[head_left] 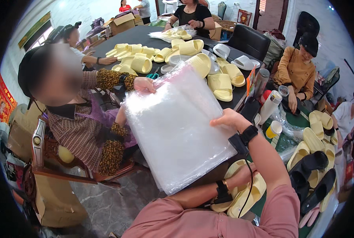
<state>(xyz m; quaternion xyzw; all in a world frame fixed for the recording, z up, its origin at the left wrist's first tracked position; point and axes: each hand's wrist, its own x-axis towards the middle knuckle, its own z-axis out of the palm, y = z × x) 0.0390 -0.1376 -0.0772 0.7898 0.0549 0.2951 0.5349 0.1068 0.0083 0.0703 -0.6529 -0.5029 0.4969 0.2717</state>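
Observation:
My right hand (229, 120) is closed on the near right edge of a large stack of clear plastic bags (181, 131), thumb on top. At the far left edge of the same stack, a co-worker's hand (145, 84) grips it too. My left arm crosses low to the right, and my left hand (242, 177) is over a pair of pale yellow slippers (246, 198). Its fingers are mostly hidden behind my right forearm, so what they hold does not show. Black bands are strapped on both my wrists.
Yellow slippers (137, 63) and white slippers (245, 62) cover the dark table (117, 37). To the right are a white thermos (270, 104), a yellow cup (274, 129) and black slippers (310, 168). The co-worker sits in a wooden chair (40, 146) at left; other people sit around.

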